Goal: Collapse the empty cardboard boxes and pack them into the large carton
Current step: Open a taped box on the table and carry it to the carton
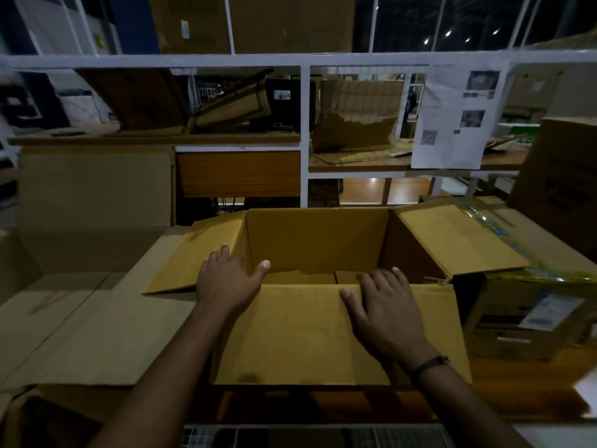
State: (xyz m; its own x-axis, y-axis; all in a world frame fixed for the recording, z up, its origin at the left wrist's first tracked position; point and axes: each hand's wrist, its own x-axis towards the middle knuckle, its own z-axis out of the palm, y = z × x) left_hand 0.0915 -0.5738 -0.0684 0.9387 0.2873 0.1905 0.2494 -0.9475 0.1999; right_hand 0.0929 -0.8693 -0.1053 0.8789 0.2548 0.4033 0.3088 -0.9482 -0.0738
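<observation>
An open brown cardboard box (316, 240) stands on the table in front of me, its top flaps spread outward. My left hand (227, 278) lies flat on the near-left corner, fingers straight on the left flap, thumb over the opening. My right hand (384, 305) presses flat on the near flap, which folds down toward me, and its fingertips reach the box's rim. Inside, the bottom flaps show at the floor of the box. A large pale carton (93, 202) with a tall back wall stands open at the left, with flattened cardboard (80, 318) lying in front of it.
A taped box with labels (529, 315) sits at the right, a taller carton (559, 176) behind it. A white metal frame (303, 137) with wooden shelves holding cardboard pieces rises behind the table. A printed sheet (455, 118) hangs on the frame.
</observation>
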